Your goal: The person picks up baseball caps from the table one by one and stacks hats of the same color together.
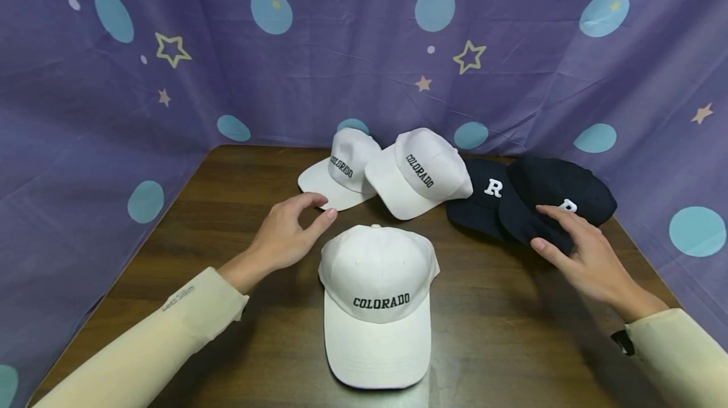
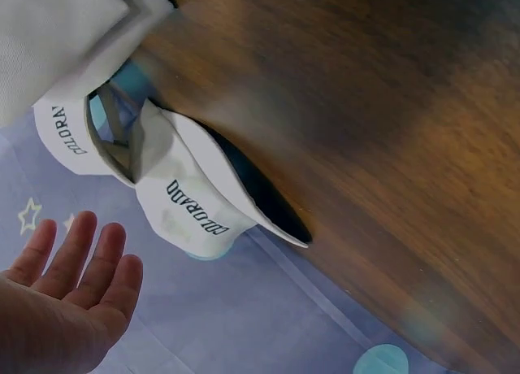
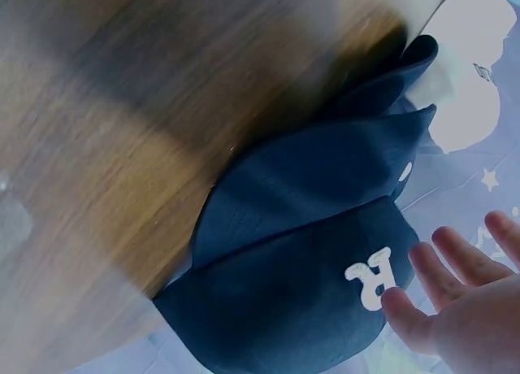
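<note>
- Left hand (image 1: 287, 234): fingers loosely spread, holding nothing, hovering at 10 o'clock of the near white cap (image 1: 377, 304).
- Right hand (image 1: 580, 250): fingers extended, resting on the brim of the right navy cap (image 1: 554, 196); no grip closed.
- Near white cap sits alone at 6 o'clock on the surface (image 1: 227, 206).
- Judgement: no cap lifted yet; four caps at 12 to 2 o'clock are left to handle.

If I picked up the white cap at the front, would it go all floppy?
Probably only partly. The front white cap keeps its rounded crown standing with nothing inside, so the front panel looks fairly stiff. Its brim lies smooth and evenly curved, so it likely holds shape. It is cloth and hollow, so it should feel light and slide on the wooden table, not roll.
</note>
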A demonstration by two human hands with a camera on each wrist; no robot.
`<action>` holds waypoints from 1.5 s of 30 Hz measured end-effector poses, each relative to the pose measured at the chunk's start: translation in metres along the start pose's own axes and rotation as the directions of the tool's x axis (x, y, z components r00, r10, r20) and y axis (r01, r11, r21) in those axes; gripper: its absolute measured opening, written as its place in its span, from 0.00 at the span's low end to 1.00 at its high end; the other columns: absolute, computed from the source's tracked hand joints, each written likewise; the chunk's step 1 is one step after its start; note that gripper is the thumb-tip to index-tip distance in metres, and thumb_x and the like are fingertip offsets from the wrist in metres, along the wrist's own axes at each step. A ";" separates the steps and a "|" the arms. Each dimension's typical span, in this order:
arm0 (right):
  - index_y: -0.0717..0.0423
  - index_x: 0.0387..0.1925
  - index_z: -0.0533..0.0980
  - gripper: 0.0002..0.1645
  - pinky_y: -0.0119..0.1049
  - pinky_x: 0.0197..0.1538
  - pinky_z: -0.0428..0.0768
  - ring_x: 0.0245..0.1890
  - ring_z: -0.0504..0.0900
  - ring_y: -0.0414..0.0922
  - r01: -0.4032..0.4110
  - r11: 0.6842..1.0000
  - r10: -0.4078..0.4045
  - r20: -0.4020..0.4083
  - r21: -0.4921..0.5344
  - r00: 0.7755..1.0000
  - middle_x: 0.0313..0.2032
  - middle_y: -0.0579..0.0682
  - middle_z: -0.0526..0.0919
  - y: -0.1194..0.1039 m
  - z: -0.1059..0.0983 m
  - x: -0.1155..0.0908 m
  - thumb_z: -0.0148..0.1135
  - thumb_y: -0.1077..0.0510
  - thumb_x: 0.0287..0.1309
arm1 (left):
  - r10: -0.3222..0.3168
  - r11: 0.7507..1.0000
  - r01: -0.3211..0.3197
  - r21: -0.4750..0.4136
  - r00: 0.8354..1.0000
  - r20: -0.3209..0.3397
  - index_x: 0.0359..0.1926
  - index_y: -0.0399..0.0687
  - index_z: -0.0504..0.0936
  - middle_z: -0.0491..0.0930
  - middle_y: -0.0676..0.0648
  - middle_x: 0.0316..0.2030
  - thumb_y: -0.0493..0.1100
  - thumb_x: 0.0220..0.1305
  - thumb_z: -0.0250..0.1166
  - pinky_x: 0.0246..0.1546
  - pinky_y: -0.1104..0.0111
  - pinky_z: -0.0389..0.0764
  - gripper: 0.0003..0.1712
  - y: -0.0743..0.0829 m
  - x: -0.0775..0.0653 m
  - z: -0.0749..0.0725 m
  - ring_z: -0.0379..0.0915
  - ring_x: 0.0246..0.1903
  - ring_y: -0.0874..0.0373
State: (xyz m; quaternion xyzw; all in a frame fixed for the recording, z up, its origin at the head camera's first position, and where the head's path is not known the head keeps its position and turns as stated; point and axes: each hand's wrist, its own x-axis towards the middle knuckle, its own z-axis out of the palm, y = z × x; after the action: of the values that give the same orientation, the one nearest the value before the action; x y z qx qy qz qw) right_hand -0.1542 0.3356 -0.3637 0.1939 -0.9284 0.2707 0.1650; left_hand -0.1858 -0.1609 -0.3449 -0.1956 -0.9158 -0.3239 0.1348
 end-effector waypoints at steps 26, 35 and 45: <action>0.46 0.68 0.62 0.31 0.68 0.58 0.56 0.65 0.57 0.60 -0.217 0.976 0.216 -0.084 -0.004 0.973 0.66 0.60 0.63 0.031 -0.041 0.024 0.54 0.47 0.67 | -0.033 0.999 0.032 0.037 0.999 0.007 0.55 0.51 0.75 0.77 0.49 0.52 0.65 0.66 0.52 0.53 0.54 0.71 0.28 -0.014 -0.019 -0.006 0.71 0.53 0.53; 0.51 0.69 0.60 0.33 0.69 0.57 0.55 0.64 0.56 0.67 -0.261 0.965 0.257 -0.077 -0.041 0.963 0.66 0.65 0.61 0.047 -0.053 0.039 0.49 0.44 0.69 | -0.047 0.998 0.046 0.039 0.999 0.022 0.56 0.52 0.75 0.77 0.50 0.53 0.66 0.67 0.51 0.53 0.53 0.71 0.29 -0.015 -0.021 -0.007 0.70 0.54 0.52; 0.52 0.73 0.49 0.39 0.71 0.56 0.52 0.65 0.49 0.71 -0.368 0.925 0.372 0.035 -0.096 0.927 0.69 0.67 0.51 0.066 -0.060 0.053 0.36 0.36 0.71 | -0.062 0.997 0.060 0.043 0.998 0.032 0.56 0.52 0.74 0.76 0.50 0.53 0.67 0.66 0.51 0.54 0.53 0.70 0.30 -0.016 -0.022 -0.007 0.69 0.55 0.53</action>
State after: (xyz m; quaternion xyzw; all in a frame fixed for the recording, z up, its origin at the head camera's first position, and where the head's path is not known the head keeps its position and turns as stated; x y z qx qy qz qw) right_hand -0.2185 0.4066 -0.3231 0.0150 -0.9633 0.2507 0.0949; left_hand -0.1729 -0.1827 -0.3565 -0.1700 -0.9300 -0.3053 0.1138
